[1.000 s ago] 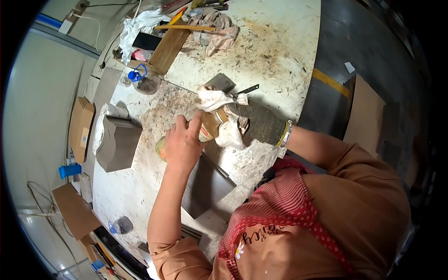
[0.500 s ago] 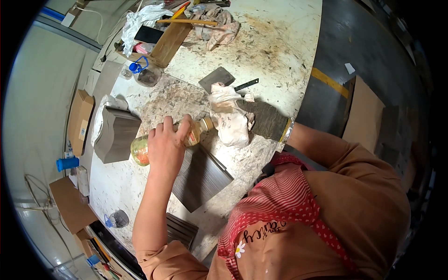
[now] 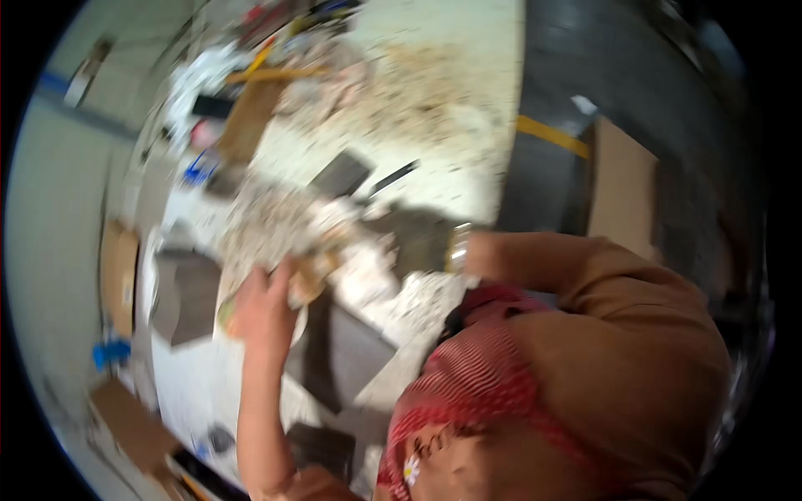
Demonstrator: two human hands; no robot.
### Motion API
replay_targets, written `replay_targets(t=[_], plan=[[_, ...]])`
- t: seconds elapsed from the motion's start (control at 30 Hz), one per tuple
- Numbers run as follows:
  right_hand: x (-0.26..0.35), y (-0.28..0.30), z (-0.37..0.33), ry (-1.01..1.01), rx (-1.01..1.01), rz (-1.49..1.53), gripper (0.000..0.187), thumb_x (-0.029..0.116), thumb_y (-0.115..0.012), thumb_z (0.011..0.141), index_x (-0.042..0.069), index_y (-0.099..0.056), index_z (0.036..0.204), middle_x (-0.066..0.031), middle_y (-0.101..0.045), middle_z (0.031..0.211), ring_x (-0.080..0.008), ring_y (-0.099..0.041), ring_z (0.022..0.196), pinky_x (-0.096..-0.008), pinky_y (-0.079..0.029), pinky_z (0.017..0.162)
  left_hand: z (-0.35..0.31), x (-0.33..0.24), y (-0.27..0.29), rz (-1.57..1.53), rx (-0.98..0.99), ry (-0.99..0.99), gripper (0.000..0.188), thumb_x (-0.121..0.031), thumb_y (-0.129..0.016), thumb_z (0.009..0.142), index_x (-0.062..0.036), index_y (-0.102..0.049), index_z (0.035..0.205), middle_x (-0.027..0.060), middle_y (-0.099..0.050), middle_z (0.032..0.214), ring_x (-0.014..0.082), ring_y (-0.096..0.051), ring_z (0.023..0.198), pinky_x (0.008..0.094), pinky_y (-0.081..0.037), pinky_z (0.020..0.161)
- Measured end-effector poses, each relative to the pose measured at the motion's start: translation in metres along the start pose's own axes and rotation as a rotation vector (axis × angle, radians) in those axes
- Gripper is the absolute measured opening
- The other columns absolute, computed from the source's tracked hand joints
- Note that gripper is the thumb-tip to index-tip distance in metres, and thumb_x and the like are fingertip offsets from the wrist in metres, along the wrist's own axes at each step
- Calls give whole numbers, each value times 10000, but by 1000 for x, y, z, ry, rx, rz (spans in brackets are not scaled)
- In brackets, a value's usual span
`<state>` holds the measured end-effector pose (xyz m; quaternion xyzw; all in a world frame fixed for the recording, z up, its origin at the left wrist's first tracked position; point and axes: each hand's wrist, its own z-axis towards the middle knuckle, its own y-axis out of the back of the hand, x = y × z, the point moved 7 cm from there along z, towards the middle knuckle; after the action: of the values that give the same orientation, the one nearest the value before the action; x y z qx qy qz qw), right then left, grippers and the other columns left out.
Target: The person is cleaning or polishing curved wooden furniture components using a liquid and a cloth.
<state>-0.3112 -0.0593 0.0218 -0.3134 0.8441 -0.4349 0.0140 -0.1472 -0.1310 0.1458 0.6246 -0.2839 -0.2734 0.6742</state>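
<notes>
My left hand (image 3: 266,305) is closed around a clear plastic bottle (image 3: 307,282) with yellowish contents. The bottle is tipped on its side, its neck pointing right toward a stained white rag (image 3: 368,271). A dark work glove covers my right hand (image 3: 415,238), which grips the rag; its fingers are partly hidden by the cloth. Motion blur hides whether bottle and rag touch. Just below them lies a grey wood-grain panel (image 3: 347,355). Beyond the rag are a flat dark grey plate (image 3: 341,173) and a thin black strip (image 3: 393,178).
A stack of grey panels with wavy edges (image 3: 184,296) stands at the left, and more panels (image 3: 322,451) lie near my left forearm. At the far left is a wooden box (image 3: 251,121) beside crumpled cloths (image 3: 338,83). The worktop's right edge borders the floor.
The whole view has shifted and blurred, with the scene sliding left and down. Rag and gloved hand have come slightly nearer my body. Both hands keep their holds.
</notes>
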Motion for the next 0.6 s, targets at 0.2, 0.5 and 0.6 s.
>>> replay_targets(t=[0.2,0.5,0.6], plan=[[1,-90,26,110,327,-96,210,273,-661,813,103,-568,896,-24,-501,733,-132,-457,621,-304,-406,532,-12,109,-15,-730,-406,365,590,-83,-742,652,16,-493,1178,170,-551,1158,257,-529,1065,359,-416,923],[7,-8,-1,37,34,-46,321,278,-638,830,89,-535,1067,-52,-549,903,-156,-544,769,-371,-507,637,53,149,-63,-714,-503,508,684,-168,-740,727,42,-365,1258,172,-433,1217,256,-427,1136,363,-311,996],[-16,-19,1,8,151,72,262,152,-599,863,5,-542,1071,-106,-617,1021,-177,-606,919,-396,-522,789,27,150,-62,-975,-559,527,761,-216,-722,772,22,-268,1336,186,-396,1292,253,-400,1188,335,-295,1005]])
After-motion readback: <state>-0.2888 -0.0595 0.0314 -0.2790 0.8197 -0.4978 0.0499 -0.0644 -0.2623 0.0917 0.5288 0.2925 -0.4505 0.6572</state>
